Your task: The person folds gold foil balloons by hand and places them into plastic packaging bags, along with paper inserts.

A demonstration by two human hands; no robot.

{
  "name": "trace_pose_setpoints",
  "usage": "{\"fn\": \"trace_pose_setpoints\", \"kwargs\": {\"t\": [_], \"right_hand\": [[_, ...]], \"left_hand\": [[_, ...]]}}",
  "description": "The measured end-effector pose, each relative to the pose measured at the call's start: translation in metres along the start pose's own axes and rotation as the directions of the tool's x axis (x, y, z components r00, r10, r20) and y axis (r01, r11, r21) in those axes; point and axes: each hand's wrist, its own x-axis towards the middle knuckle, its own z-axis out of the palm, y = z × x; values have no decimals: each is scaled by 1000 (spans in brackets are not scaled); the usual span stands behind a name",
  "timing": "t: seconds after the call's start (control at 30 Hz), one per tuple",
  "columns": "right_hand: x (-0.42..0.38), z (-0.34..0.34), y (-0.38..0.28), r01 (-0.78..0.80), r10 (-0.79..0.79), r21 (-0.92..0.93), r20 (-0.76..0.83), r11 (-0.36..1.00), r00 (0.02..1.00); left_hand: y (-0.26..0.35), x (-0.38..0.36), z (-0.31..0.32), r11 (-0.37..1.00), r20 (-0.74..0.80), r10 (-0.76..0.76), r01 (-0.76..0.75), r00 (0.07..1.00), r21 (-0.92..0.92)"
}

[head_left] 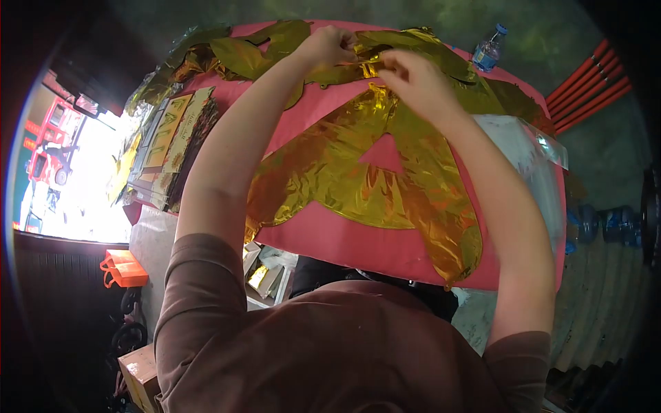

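Both hands work at the far end of a flat gold foil balloon [372, 179], shaped like the letter A, which lies on a pink table [344, 237]. The left hand [330, 45] is closed in a pinch on the foil's far edge; the right hand [413, 79] pinches the same spot just beside it, fingers curled, though what lies between the fingertips is too small to tell, perhaps a valve tab. The foil looks very light, thin, crinkly and slick, easy to tear or crease, so it is best held at a seam or tab. More gold foil [241, 51] lies at the far left, card packs [172, 138] at the left edge, a bottle [487, 49] at the far right.
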Motion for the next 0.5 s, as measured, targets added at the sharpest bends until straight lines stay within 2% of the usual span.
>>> {"fn": "trace_pose_setpoints", "kwargs": {"t": [0.03,0.07,0.13,0.17,0.23,0.27,0.33,0.37,0.4,0.43,0.47,0.5], "right_hand": [[13,2,1,44,-52,-70,-112,997,992],[25,8,7,49,-57,-70,-113,996,992],[40,25,20,31,-94,-330,-175,944,980],[46,30,24,39,-101,-327,-174,944,980],[54,36,26,-57,42,-524,-42,850,998],[60,36,28,-49,34,-521,-39,852,999],[69,32,38,-355,340,-335,-104,873,935],[74,28,51,-351,337,-332,-101,876,936],[81,24,73,-338,304,-196,-186,920,934],[83,17,80,-307,280,-59,-274,950,920],[82,10,88,-364,414,215,-276,906,867],[79,-2,85,-389,539,472,-237,791,808]], "left_hand": [[10,-6,-4,997,41,5,-8,999,82],[14,-9,-3,996,37,5,-8,999,85],[18,-14,1,982,-78,118,-105,990,155],[20,-15,1,982,-82,114,-100,990,160],[24,-18,1,914,-94,265,-219,960,340],[24,-20,0,896,-111,279,-217,954,387],[13,-27,-2,899,-172,246,-158,954,408],[7,-30,-3,902,-232,220,-107,948,419],[-2,-33,-7,901,-234,215,-100,948,423],[-12,-33,-12,901,-170,60,20,984,433],[-20,-32,-13,883,-105,-100,137,989,449],[-30,-31,-7,882,-109,-102,141,989,450]]}}
